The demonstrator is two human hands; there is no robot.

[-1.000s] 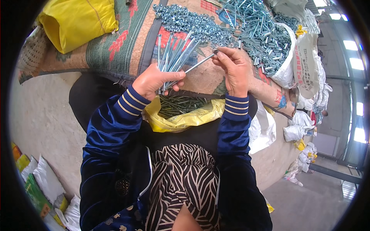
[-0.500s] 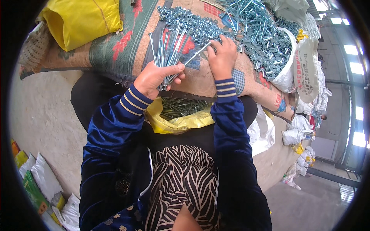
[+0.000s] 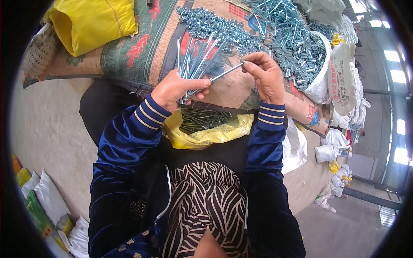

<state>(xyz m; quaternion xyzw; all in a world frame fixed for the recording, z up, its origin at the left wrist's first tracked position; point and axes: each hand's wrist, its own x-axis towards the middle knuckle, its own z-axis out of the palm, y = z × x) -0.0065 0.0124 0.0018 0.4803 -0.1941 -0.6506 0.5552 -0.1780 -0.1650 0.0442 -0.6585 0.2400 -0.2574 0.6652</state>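
One long bolt point(image 3: 227, 72) slants toward two o'clock from our left hand point(image 3: 172, 88), closed round a bolt bundle point(image 3: 192, 71), to our right hand point(image 3: 266, 79), thumb and fingers pinching its tip.

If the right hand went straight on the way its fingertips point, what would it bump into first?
Probably the pile of small metal nuts, ahead and leftward of the right hand, though it might pass above them; height is unclear.
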